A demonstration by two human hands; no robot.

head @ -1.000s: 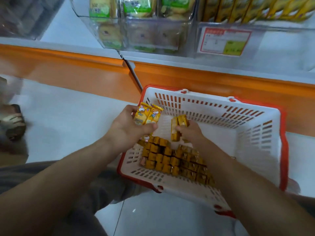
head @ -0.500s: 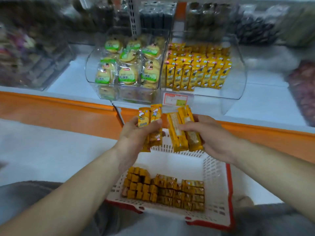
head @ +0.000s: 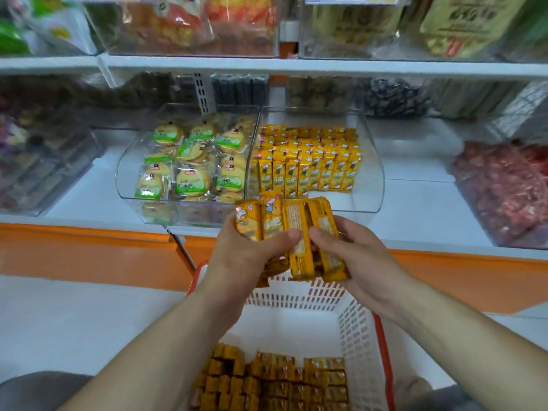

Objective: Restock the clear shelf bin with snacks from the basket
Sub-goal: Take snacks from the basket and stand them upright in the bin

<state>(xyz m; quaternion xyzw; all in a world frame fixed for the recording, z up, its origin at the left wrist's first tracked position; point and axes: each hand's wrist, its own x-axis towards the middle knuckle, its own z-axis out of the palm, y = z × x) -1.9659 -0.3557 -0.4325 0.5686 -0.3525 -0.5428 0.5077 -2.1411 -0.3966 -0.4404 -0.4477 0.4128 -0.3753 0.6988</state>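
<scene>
My left hand (head: 243, 256) grips two yellow snack packs (head: 261, 221) with a cartoon face on the front. My right hand (head: 353, 256) grips two more yellow packs (head: 311, 238), their pale backs turned to me. Both hands meet side by side above the far rim of the white and red basket (head: 358, 324), just in front of the shelf edge. Several yellow packs (head: 275, 381) lie in rows on the basket floor. The clear shelf bin (head: 370, 185) ahead holds rows of the same yellow snacks (head: 311, 161), with bare room at its front.
A second clear bin (head: 127, 179) on the left holds round green-labelled biscuit packs (head: 192, 161). An orange shelf fascia (head: 89, 250) runs below. Other bins of dark and red snacks (head: 504, 188) flank both sides, and an upper shelf (head: 267, 65) hangs above.
Both hands lifted from the basket toward the shelf and came together, so the four packs now sit side by side. The view tilted up, showing the upper shelf.
</scene>
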